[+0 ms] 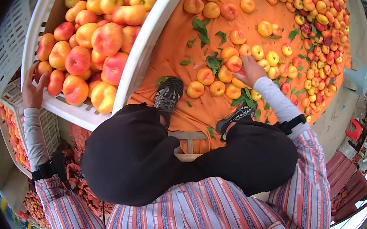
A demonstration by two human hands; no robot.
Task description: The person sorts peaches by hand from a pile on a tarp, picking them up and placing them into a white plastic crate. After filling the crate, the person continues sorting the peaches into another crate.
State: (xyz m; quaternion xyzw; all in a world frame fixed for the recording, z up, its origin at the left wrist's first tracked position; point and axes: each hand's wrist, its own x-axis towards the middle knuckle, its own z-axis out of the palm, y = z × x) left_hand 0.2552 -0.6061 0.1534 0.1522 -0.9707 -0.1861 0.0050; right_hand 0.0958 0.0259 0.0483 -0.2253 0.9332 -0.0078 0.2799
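My left hand (34, 90) is closed over the rim at the near left corner of a white plastic crate (141, 67), its thumb close to the fruit inside. Yellow-red flat peaches (77, 60) fill this crate. On the right, my right hand (252, 70) reaches down to the orange cloth (173, 33) with its fingers round a flat peach (233, 64). More loose peaches (205, 76) and green leaves (214, 62) lie around it on the cloth. The fingertips of my right hand are partly hidden by the fruit.
A large heap of peaches (316, 2) covers the far right of the cloth. More white crates (6, 49) stand on the left, one with fruit. My shoes (169, 93) are on the cloth. A pale blue stool (357, 79) and a red stool (354, 129) are at the right.
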